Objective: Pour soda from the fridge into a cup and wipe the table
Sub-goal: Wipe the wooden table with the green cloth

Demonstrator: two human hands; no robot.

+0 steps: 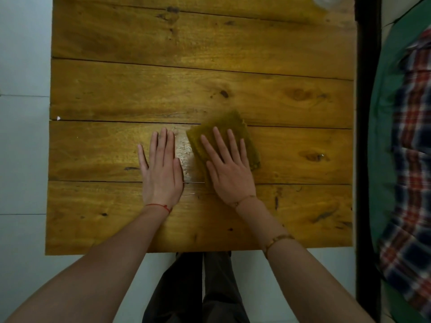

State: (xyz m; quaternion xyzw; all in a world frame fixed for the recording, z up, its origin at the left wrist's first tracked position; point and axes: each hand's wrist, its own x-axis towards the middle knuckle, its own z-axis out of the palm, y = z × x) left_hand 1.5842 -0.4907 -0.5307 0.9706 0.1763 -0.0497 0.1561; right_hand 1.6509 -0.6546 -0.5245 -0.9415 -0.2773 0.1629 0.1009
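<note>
Seen from above: a square wooden surface (200, 73) of wide honey-coloured planks with dark knots and long seams running side to side. Near the middle of the near half, a folded olive-green cloth (229, 134), lying flat and slightly skewed, its far corner reaching just past one plank seam. On top of the cloth, the right hand (229, 169), palm down, fingers (219, 141) straight and spread, pressing the cloth to the wood rather than curling round it; thin beaded bands at the wrist and further up the forearm. Just beside it to the left, not touching the cloth, the left hand (161, 169), also flat on the bare planks, fingers straight and close together, thumb out to the side, grasping nothing; a thin red thread round that wrist. Between the two hands, a narrow glistening wet streak (186, 157) on the wood. At the far right corner of the surface, a pale translucent object (331, 3), cut off by the edge of view and too blurred to identify. Below the near edge, dark trouser legs (198, 287) over a pale tiled floor (23, 159). Along the right side, a dark frame (367, 136), and beyond it green fabric (384, 113) with a red, white and navy plaid cloth (412, 159) over it.
</note>
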